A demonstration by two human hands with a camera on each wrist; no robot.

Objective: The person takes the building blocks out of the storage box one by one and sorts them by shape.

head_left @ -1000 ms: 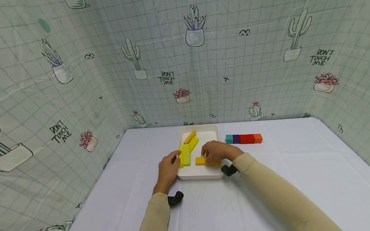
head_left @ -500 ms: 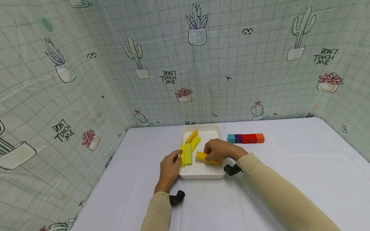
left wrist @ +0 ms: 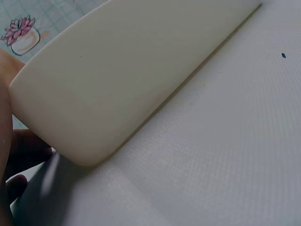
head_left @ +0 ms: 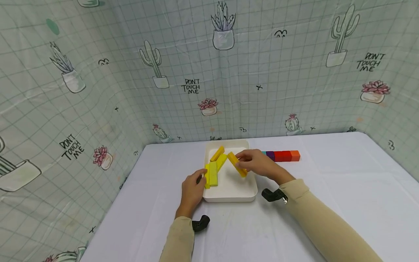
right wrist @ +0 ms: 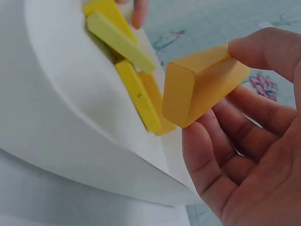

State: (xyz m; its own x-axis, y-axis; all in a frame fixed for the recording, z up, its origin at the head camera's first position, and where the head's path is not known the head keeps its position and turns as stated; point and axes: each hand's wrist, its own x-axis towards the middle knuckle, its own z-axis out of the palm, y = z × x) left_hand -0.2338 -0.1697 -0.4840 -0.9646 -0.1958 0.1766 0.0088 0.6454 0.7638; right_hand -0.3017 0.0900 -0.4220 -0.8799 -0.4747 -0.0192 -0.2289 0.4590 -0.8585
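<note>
Right grip (head_left: 258, 162) pinching block (right wrist: 205, 87), "DON'T TOUCH ME" backdrop (head_left: 235, 69)

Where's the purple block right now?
In the head view, the purple block is on the table, right of the white tray, beside the teal block, beyond the right hand.

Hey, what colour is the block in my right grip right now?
Orange-yellow; the right wrist view shows that block best.

The tray (head_left: 230, 199) on the table (head_left: 235, 236) has four blocks (head_left: 213, 174) in its left half, the left hand (head_left: 192, 189) at its left rim, the right hand (head_left: 260, 163) with another block (head_left: 235, 162) over its right side and a block row (head_left: 282, 156) to its right.
</note>
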